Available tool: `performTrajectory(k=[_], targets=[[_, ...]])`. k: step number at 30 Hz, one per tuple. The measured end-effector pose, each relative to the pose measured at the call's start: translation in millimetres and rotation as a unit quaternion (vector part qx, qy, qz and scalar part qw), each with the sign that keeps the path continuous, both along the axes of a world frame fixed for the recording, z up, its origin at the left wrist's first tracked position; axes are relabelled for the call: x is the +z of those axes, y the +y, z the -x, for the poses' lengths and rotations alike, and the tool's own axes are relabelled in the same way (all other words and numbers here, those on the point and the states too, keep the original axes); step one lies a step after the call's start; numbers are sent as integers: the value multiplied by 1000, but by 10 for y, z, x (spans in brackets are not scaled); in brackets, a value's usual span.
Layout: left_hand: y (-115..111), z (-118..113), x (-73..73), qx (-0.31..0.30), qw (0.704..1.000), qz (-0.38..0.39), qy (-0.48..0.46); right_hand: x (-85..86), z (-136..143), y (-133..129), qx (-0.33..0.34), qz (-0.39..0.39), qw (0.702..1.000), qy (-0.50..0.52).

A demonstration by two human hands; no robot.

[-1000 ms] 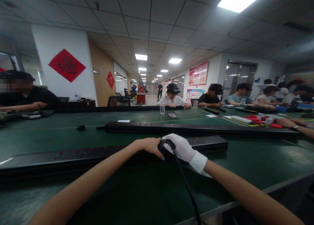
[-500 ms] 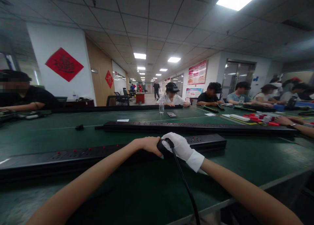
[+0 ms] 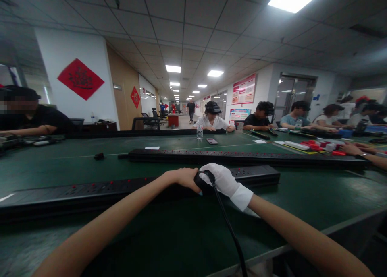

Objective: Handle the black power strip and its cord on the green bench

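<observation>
A long black power strip with red dots along its top lies slantwise across the green table in front of me. My right hand, in a white glove, is closed around a black plug at the strip. From that plug a thick black cord runs down toward my body. My bare left hand is wrapped over the strip beside the plug, its thumb on the near side. Its other fingers are mostly hidden, as are the sockets under both hands.
Behind lies a second long black power strip. A small black part, a water bottle and a phone stand or lie farther off. Several co-workers sit around the table; red and white parts are at right.
Both hands keep their place on the plug and strip. The view has shifted very slightly. A person walking in the far background has moved a little.
</observation>
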State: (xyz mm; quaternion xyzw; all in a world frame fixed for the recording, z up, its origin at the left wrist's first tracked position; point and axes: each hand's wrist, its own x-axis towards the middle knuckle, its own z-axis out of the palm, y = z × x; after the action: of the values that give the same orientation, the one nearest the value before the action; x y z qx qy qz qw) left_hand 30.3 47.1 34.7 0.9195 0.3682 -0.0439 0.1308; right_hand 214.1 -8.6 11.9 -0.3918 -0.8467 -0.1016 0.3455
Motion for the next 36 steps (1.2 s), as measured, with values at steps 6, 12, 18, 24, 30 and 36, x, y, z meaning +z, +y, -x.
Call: performTrajectory(k=[6, 12, 18, 24, 30, 36], targets=[[42, -9, -31, -12, 1000, -2, -7, 2, 13, 40, 2, 13, 1000, 3], [7, -9, 5, -7, 1000, 2, -2, -26, 16, 65, -3, 31, 999, 15], [-3, -13, 35, -7, 1000, -13, 7, -37, -3, 108, 13, 50, 999, 17], [-42, 2, 20, 2, 1000, -28, -6, 16, 7, 101, 11, 55, 998, 9], [-54, 17, -13, -1, 999, -45, -19, 84, -1, 91, -13, 20, 999, -45], [-90, 6, -9, 12, 998, -60, -27, 153, -33, 92, -30, -38, 991, -124]])
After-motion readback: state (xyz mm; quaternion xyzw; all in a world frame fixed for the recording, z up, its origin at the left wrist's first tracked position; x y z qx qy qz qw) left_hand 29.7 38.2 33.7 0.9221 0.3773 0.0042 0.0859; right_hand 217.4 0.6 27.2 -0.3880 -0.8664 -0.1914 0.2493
